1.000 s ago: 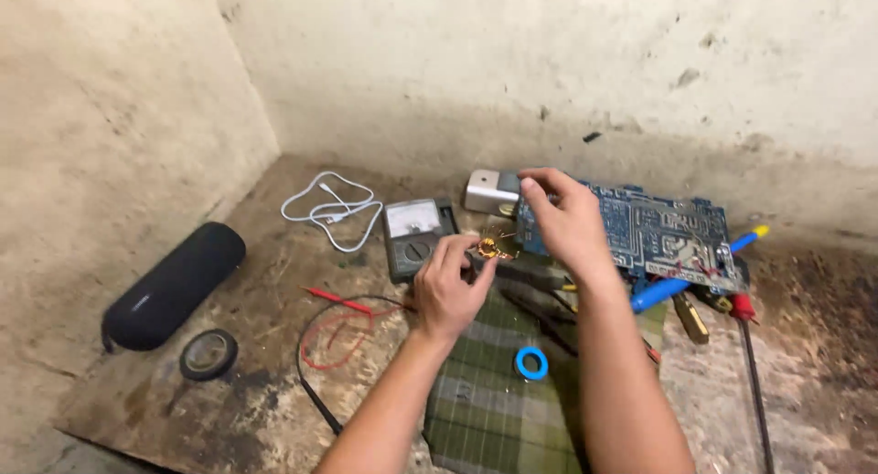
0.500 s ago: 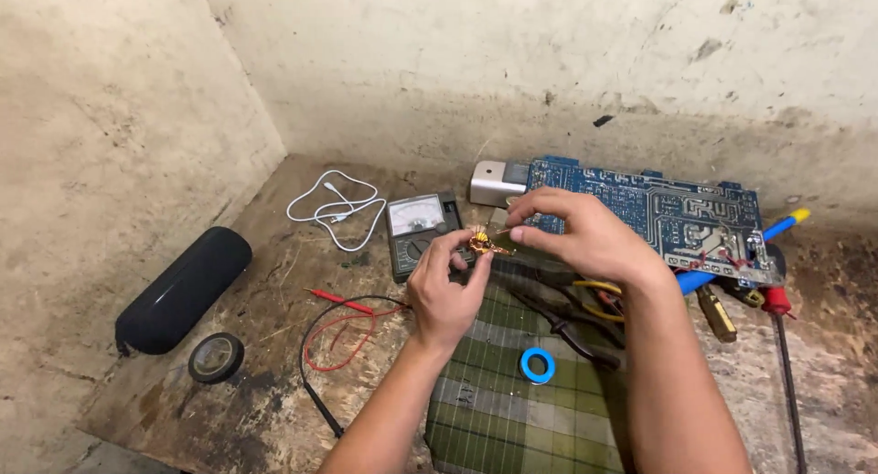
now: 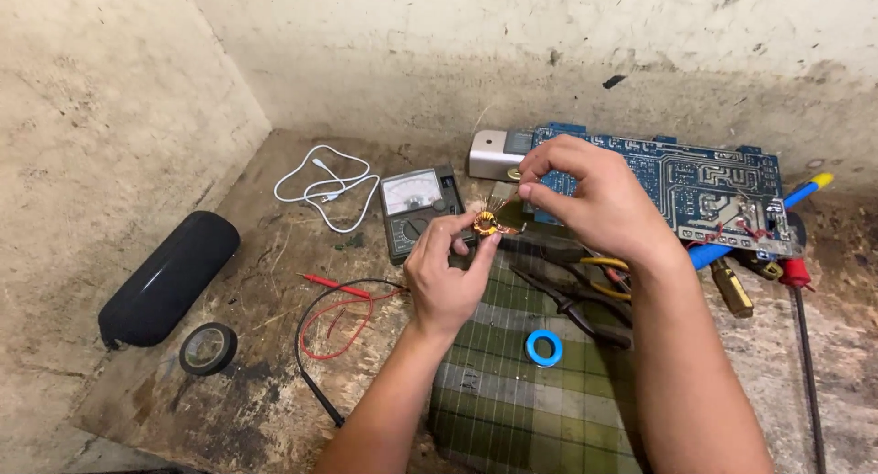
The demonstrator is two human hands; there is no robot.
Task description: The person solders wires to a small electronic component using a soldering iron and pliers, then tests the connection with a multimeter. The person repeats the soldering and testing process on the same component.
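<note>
My left hand (image 3: pixel 448 273) pinches a small copper-wound ring coil (image 3: pixel 486 223) between thumb and fingertips, above the green plaid cloth (image 3: pixel 530 392). Just right of the coil, my right hand (image 3: pixel 585 200) grips fine copper wire (image 3: pixel 501 200) that fans out from it, fingers closed on the strands. An analog multimeter (image 3: pixel 418 209) lies just left of the coil. A blue circuit board (image 3: pixel 695 186) sits behind my right hand, partly hidden by it.
Pliers (image 3: pixel 572 300) and a blue ring (image 3: pixel 543 348) lie on the cloth. Red and black probe leads (image 3: pixel 334 319), a white cable (image 3: pixel 325 186), a black cylindrical speaker (image 3: pixel 169 277), a tape roll (image 3: pixel 208 348), a silver box (image 3: pixel 494 154) and screwdrivers (image 3: pixel 796 282) surround them. Walls close the left and back.
My right hand has come down from the circuit board to the coil and now grips its wire. The left hand keeps the coil in the same spot. The camera view shifted slightly.
</note>
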